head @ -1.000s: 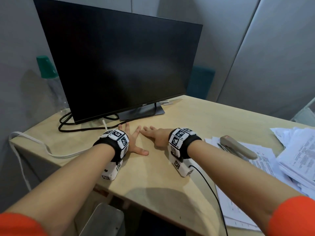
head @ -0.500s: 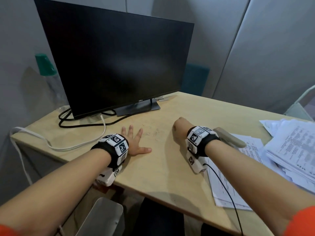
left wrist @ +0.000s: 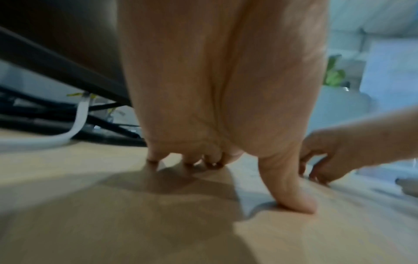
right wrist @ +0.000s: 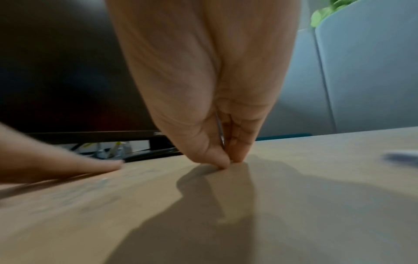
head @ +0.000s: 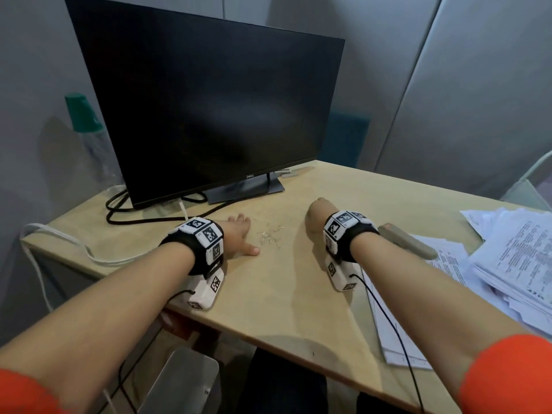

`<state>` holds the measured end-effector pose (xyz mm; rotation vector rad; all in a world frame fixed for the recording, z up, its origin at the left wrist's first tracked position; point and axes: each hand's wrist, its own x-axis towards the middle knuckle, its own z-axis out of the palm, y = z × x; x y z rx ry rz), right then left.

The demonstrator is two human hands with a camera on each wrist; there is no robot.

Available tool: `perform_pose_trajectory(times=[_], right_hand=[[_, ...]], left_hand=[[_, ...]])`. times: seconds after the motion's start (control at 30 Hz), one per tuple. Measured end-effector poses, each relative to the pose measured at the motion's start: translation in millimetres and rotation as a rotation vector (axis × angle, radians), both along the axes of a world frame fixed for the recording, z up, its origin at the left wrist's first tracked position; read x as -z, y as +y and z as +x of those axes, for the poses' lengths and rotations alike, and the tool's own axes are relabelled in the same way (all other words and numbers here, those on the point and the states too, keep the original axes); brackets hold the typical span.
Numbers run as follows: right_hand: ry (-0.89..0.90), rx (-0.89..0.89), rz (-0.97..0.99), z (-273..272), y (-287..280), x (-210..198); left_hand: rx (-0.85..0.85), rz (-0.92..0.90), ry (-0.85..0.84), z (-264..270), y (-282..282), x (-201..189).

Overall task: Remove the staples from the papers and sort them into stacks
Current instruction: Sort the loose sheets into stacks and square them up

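Left fingers flat on smooth wooden desk, right fingers curled, empty.

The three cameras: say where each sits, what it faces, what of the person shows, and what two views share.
Head: worn on the head, looking down at the desk, monitor, loose staples and papers; both forearms show.
Left wrist: under the left hand, facing its fingertips on the desk.
Right wrist: under the right hand, fingertips pinched together at the desk.
Shared: each wrist view catches the other hand; all show the monitor.
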<state>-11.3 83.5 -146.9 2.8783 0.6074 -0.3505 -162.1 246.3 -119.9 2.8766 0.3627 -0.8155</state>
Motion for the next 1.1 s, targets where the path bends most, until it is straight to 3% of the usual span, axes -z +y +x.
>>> perform_pose_trajectory(times=[0.17, 0.33, 0.43, 0.73, 1.0, 1.1], right_hand=[[-0.009, -0.219, 0.054, -22, 44, 0], [-0.032, -0.326, 0.132, -19, 71, 0], [0.030, -0.372, 0.131, -30, 69, -12], [-0.011, -0.590, 0.171, -51, 29, 1], [0.049, -0.604, 0.236, -89, -3, -9], [0.113, -0.398, 0.351, -87, -18, -20]], left_hand=[[0.057, -0.012, -0.018, 29, 5, 5], [0.061, 0.003, -0.005, 34, 6, 7], [0.063, 0.002, -0.001, 32, 6, 7], [0.063, -0.047, -0.010, 4, -10, 14], [0.099, -0.136, -0.048, -35, -28, 19], [-0.027, -0.362, -0.103, -52, -20, 16]])
